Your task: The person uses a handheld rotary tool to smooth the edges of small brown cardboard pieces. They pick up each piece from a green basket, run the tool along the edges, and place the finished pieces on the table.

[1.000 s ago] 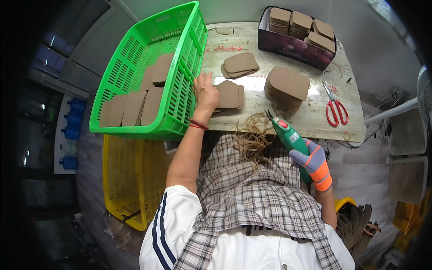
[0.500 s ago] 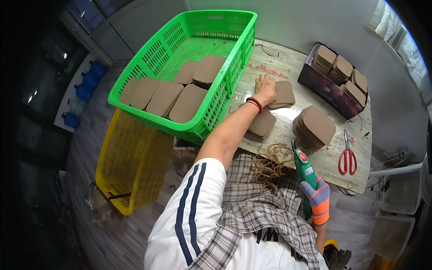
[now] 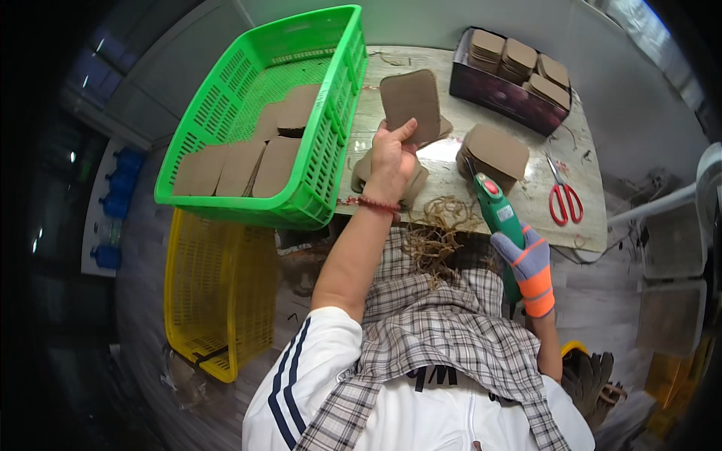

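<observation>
My bare left hand (image 3: 392,156), a red beaded bracelet at its wrist, is closed on a brown rounded-square pad (image 3: 411,100), thumb across its near edge. The pad is tilted up above the table. Other brown pads (image 3: 418,180) lie under and beside that hand. My right hand (image 3: 529,270), in a grey and orange glove, is wrapped round green electric scissors (image 3: 501,210) with a red button. Their thin dark tip points up and left, beside a stack of pads (image 3: 494,154). Brown trimmed strips (image 3: 438,229) hang tangled at the table's near edge.
A green crate (image 3: 336,135) holding pads stands on the left of the table. A dark box (image 3: 511,101) with stacked pads is at the back right. Red-handled scissors (image 3: 565,204) lie to the right. Below left stands a yellow crate (image 3: 171,293).
My left hand has lifted a pad off the table and tilted it up. My right hand still holds the electric scissors. The whole view has shifted.
</observation>
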Demonstrator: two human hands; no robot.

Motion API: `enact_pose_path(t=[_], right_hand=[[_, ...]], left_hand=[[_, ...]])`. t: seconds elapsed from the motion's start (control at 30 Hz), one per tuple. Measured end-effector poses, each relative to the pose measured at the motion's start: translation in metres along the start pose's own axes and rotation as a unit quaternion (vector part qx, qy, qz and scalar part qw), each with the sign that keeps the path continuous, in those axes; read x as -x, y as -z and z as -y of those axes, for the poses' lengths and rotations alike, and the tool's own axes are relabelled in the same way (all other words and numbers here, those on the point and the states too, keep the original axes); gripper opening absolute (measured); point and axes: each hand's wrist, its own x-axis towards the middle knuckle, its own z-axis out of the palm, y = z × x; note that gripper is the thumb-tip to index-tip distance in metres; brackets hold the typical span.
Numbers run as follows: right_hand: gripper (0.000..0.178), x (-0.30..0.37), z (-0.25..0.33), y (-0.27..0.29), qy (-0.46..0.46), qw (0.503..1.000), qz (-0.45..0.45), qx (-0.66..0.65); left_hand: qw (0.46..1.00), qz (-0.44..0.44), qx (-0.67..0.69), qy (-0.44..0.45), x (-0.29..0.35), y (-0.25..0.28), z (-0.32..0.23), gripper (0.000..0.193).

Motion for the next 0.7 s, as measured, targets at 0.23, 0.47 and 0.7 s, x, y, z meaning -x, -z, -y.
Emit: enact_pose_path(t=[0.23,0.47,0.7], right_hand=[[0.022,0.008,0.006,0.003,0.009,0.999,-0.027,-0.02],[0.031,0.015,0.004,0.005,0.024,0.999,-0.029,-0.018],[0.03,0.014,0.008,0.012,0.016,0.998,-0.048,-0.049]], left_hand=[[0.985,-0.024,0.155,0.066,0.051,-0.024,0.034,0.036],[0.983,-0.003,0.155,0.103,0.065,-0.03,0.05,0.033],[0.983,0.021,0.106,0.149,0.092,-0.024,0.068,0.032]])
